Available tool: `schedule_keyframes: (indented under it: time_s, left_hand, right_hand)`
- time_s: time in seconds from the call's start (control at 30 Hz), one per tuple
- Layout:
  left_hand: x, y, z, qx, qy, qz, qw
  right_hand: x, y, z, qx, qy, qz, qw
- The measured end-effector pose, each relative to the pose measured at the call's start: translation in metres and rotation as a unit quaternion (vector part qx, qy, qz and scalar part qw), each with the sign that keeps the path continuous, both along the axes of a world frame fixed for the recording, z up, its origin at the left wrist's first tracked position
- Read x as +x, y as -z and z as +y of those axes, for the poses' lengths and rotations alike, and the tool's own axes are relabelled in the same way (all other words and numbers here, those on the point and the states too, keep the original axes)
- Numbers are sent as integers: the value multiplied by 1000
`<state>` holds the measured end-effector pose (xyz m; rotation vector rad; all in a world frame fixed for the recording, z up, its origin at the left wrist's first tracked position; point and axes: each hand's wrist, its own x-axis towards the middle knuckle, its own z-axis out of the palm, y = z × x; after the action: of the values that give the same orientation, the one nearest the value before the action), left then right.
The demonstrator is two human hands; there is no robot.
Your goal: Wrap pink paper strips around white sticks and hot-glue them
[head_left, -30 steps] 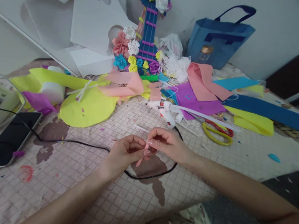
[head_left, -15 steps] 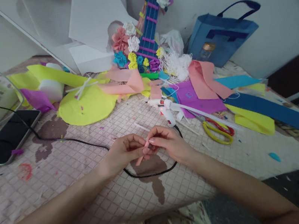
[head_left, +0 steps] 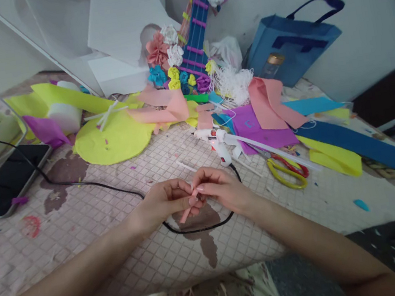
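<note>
Between my two hands is a narrow strip of salmon-pink crepe paper (head_left: 185, 215), its lower end sticking out below the fingers. My left hand (head_left: 164, 200) pinches the strip with thumb and forefinger. At the strip's upper end, the fingertips of my right hand (head_left: 221, 189) are closed on it, touching the left fingers. Part of the strip is hidden by the fingers. Just beyond the hands lies a white glue gun (head_left: 215, 142) with a small red light and a long clear glue stick in its back. Scissors (head_left: 286, 174) with yellow and red handles lie to its right.
A flower-covered paper guitar (head_left: 195, 38) leans at the back beside a blue bag (head_left: 290, 48). Yellow crepe paper (head_left: 110, 144) and a phone (head_left: 11, 177) lie to the left. A black cord (head_left: 203, 229) loops under my hands. Blue paper (head_left: 365, 146) lies at the right.
Both hands stay nearly in place, still pinching the pink strip, whose lower end shows slightly more. The view has shifted a little.
</note>
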<state>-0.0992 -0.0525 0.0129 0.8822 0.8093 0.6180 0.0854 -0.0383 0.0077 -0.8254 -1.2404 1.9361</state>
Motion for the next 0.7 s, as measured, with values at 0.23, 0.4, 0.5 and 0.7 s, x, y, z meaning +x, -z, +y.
schedule_keyframes:
  time_s: [0.23,0.4,0.5,0.7]
  left_hand:
    - [-2,2,-1,-45,-3,-49,998]
    - [-1,-1,-2,-32,-8,-40,999]
    - [0,-2,-1,-1,-11,-33,999]
    - [1,-2,-1,45,-11,9,999]
  right_hand:
    - [-4,-2,-2,5,40,14,999]
    - [-4,-2,-1,8,48,11,999]
    - [-2,-2,-1,-13,45,20,999]
    - [0,-2,0,-19,15,3,1000]
